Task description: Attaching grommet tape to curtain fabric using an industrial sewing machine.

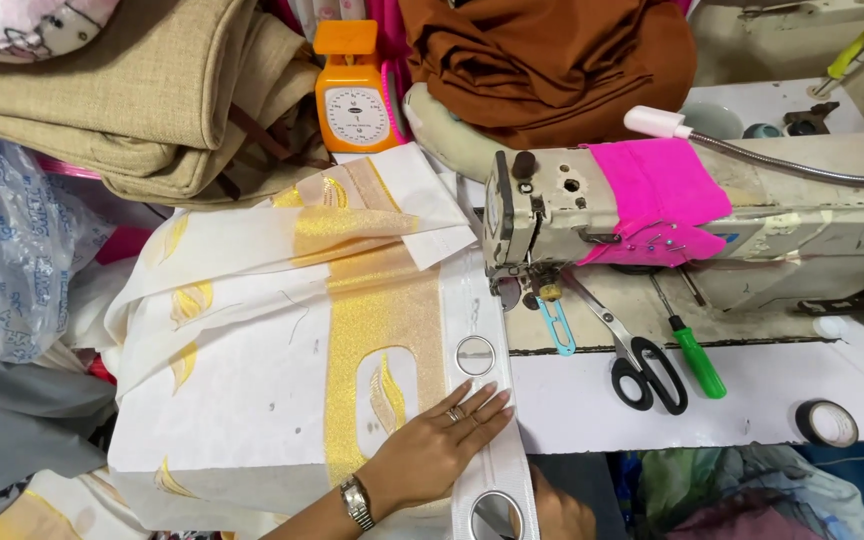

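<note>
Sewing table (pixel 592 400), cluttered: machine (pixel 692 215) at right, scissors (pixel 637 360) and green screwdriver (pixel 697 360) centre-right. Left hand (pixel 437 445) lies flat, fingers spread, on white-gold curtain fabric (pixel 252 370) by the eyelet tape (pixel 482 400), lower centre. Right hand (pixel 562 515) mostly under the tape at bottom edge; grip can't be told.

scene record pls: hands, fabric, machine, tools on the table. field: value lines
left hand: left hand flat, palm down, on the white and gold curtain fabric, fingers at the white eyelet tape; wears rings and a wristwatch
right hand: right hand at the bottom edge, mostly hidden under the tape; grip cannot be told
eyelets: two metal rings, upper ring, lower ring
machine: sewing machine, pink cloth draped over it
tools: black scissors, green screwdriver, tape roll
behind: orange scale, beige folded fabric, brown fabric
</note>
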